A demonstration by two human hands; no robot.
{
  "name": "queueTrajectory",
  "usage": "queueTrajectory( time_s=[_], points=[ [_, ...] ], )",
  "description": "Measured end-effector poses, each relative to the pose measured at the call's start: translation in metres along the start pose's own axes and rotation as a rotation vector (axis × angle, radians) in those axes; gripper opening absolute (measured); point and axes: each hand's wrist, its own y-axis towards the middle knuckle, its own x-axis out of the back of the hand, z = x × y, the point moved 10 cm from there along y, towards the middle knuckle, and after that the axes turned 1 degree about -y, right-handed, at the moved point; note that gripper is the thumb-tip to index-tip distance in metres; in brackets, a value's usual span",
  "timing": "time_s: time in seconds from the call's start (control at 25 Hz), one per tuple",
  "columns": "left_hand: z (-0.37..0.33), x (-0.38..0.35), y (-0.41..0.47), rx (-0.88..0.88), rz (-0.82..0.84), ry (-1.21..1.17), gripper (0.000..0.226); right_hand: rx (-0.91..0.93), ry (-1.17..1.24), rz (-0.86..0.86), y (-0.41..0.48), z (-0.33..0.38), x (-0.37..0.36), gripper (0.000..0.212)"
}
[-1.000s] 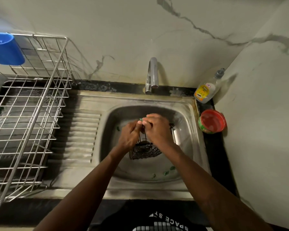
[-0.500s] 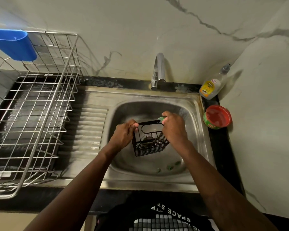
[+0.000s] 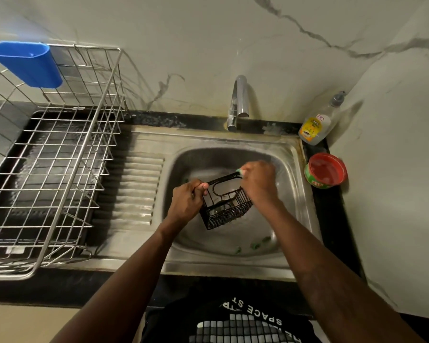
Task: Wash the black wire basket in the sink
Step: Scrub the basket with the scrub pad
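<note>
Drying rack (image 3: 79,154): a big steel wire rack stands left of the bowl, with a blue plastic holder (image 3: 27,65) hooked on its far rim.
Sink (image 3: 221,267): a steel sink with a ribbed drainboard on the left and a wet bowl on the right.
Black wire basket (image 3: 224,206): it is held above the bottom of the bowl, near the middle, tilted with the open mouth toward the wall.
Right hand (image 3: 258,181): the fingers are clenched around a green scrub pad (image 3: 240,172), pressing it to the far right corner of the top rim.
Left hand (image 3: 185,203): the fingers and thumb are curled around the left rim and steady the basket.
Tap (image 3: 239,102): it is behind the bowl; no stream of water can be seen.
Soap bottle (image 3: 316,125): it stands in the corner, just behind a red tub (image 3: 326,170).
Green bits (image 3: 254,245): a few small pieces lie at the near side of the bowl.
Step in hand: I judge this is the scrubbing of the top rim.
Next move: probably the pad must go along the side wires and the inside, so the left hand should turn the basket and keep a firm grip, since wet wire can slip. Rinsing seems not yet done.
</note>
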Motion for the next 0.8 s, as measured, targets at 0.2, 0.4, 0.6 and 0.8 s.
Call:
queueTrajectory(
  time_s=[0.2,0.4,0.6,0.8],
  points=[
    [-0.001,0.003,-0.004,0.158,-0.066,-0.039,0.033,0.133,0.014,0.024,-0.008,0.037,-0.016,0.02],
    [-0.002,0.004,-0.013,0.205,-0.075,-0.084,0.032,0.315,-0.008,0.077,-0.034,0.055,-0.037,0.028],
    [-0.013,-0.006,-0.02,0.23,-0.09,-0.097,0.034,0.086,-0.015,-0.019,-0.001,-0.001,-0.004,0.021],
    [-0.008,0.006,-0.009,0.294,-0.132,-0.103,0.036,0.354,0.069,0.066,-0.058,0.036,-0.036,0.038]
  ],
)
